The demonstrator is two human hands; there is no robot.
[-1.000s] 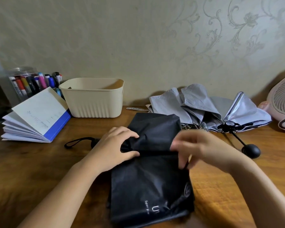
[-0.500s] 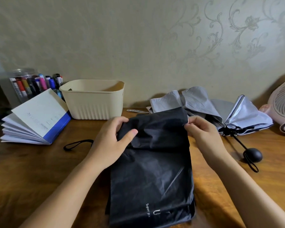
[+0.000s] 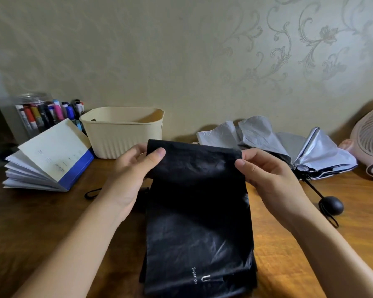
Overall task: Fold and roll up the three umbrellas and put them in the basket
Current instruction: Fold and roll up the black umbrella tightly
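I see left hand [image 3: 131, 177] pinching the top-left corner of the black umbrella [image 3: 199, 222], thumb over the fabric. Right hand [image 3: 269, 179] pinches the top-right corner. Black umbrella sits just in front of the basket [image 3: 121, 136]. Grey umbrella [image 3: 289, 147] lies right of the basket, loose.

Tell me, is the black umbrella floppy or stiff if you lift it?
Probably floppy: the black umbrella has cloth that wrinkles and drapes where the left hand and right hand pinch its top corners. It is likely a bit slippery too, since the fabric has a sheen. The cloth seems light, as fingertip pinches alone hold the edge up.
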